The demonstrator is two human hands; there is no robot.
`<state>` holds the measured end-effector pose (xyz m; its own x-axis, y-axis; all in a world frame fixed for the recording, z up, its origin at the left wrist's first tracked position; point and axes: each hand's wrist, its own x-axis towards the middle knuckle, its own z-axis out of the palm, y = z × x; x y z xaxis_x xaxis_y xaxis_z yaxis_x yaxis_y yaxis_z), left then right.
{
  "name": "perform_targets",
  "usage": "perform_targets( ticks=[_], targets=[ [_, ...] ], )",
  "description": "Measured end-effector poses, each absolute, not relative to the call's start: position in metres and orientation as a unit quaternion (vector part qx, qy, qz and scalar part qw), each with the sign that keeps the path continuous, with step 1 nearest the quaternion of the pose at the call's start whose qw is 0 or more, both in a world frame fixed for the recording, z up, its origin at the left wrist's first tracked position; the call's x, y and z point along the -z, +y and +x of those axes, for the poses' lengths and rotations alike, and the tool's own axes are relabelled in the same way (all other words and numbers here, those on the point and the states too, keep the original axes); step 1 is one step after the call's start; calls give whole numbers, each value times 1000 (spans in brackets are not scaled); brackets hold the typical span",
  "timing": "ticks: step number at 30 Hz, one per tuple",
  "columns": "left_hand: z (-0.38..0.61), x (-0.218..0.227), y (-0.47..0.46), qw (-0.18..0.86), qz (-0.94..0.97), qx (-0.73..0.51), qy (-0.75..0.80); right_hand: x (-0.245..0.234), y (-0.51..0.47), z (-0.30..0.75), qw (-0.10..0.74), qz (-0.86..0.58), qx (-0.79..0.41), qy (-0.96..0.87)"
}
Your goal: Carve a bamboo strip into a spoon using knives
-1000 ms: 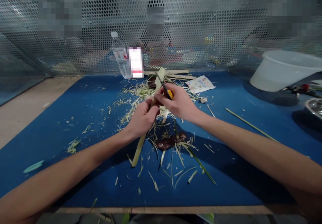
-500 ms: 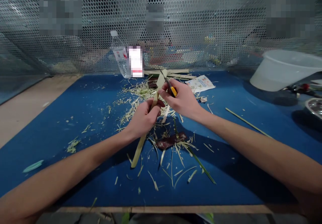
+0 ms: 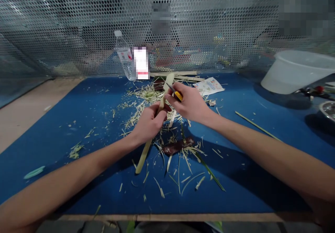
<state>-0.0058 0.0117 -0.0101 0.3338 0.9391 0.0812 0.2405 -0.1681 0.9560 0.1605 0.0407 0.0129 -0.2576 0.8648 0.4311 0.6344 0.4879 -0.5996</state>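
Observation:
Over the middle of the blue mat [image 3: 86,187], my left hand [image 3: 151,121] is closed round a pale, flat strip of bamboo or similar plant stalk [image 3: 142,159]. The strip slants from near me up and away, its wide far end standing above my fingers. In my right hand [image 3: 188,102] is a craft knife [image 3: 178,95] with a yellow part; its dark blade lies beside the upper strip. The right fingers are close to the strip, and I cannot tell whether they touch it. Below the hands lies a dark brown piece [image 3: 178,146] among pale shavings [image 3: 137,112].
A plastic bottle [image 3: 125,60] and an upright phone [image 3: 141,63] lean by the perforated metal screen [image 3: 99,23]. To the right are a printed packet [image 3: 209,86], a white tub [image 3: 288,74] and a metal bowl [image 3: 328,110]. A teal item [image 3: 35,172] lies left.
The knife blade in my right hand has tilted lower, toward the strip. My left hand keeps its hold on the strip, almost unmoved.

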Motion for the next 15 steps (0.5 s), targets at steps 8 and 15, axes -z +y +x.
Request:
perform_targets(
  ticks=[8,15],
  targets=[
    [-3,1,10,525,623,-416,404,-7,44,171,336,-451,-70,-824],
    [-9,4,12,487,653,-407,414,5,47,175,223,-411,56,-882]
  ],
)
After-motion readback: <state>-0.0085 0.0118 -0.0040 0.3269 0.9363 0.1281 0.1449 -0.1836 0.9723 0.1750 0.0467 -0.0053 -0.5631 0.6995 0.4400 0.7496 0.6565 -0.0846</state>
